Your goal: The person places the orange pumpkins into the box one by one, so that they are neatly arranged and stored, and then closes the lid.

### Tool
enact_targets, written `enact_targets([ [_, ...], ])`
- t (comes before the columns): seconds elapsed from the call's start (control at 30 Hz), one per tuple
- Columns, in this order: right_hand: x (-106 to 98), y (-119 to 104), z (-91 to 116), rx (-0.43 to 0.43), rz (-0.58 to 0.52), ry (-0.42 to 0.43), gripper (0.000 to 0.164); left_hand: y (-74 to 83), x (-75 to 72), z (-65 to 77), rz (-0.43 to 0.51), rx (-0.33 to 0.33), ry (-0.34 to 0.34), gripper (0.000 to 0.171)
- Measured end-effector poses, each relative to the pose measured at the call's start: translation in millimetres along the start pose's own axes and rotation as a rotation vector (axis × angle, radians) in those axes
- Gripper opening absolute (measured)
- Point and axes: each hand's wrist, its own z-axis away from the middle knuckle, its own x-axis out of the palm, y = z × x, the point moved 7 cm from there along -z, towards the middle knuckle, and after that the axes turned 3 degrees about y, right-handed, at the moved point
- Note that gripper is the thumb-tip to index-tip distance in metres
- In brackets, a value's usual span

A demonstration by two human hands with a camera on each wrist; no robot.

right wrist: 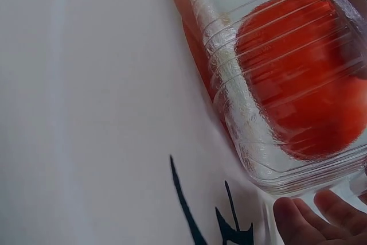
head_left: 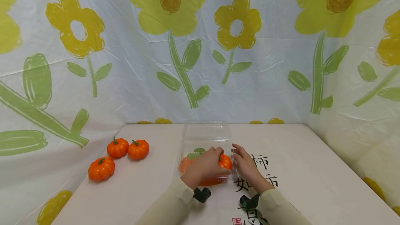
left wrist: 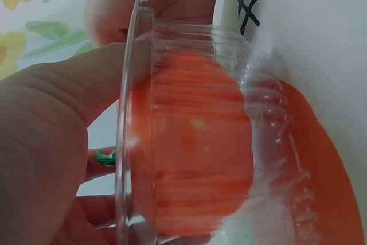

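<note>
A small orange pumpkin [head_left: 225,162] with a green stem is at the right end of a clear plastic clamshell box [head_left: 182,141]. My left hand [head_left: 204,165] reaches over the box and holds this pumpkin, thumb on the near side and fingers on the far side. In the left wrist view the pumpkin [left wrist: 198,147] shows through the ridged clear wall, partly blurred. My right hand [head_left: 248,170] is at the box's right end, fingers loosely extended. Its fingertips [right wrist: 289,213] are right at the box's edge in the right wrist view.
Several orange pumpkins stand at the left of the table: one in front [head_left: 101,168], two behind, one of them [head_left: 138,149] nearest the box. The box's clear lid [head_left: 206,129] lies open toward the back. Black characters [head_left: 262,162] are printed on the tablecloth at right.
</note>
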Motion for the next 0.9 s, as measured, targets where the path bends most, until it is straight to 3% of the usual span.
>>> enact_targets([
  [0.4, -1.3, 1.6, -1.5, -0.013, 0.023, 0.025, 0.046, 4.5, 4.8, -4.7, -0.026, -0.025, -0.010, 0.068],
  [0.9, -0.8, 0.3, -0.3, -0.015, 0.012, 0.016, 0.047, -0.8, 6.5, -4.3, 0.029, -0.027, -0.028, 0.073],
])
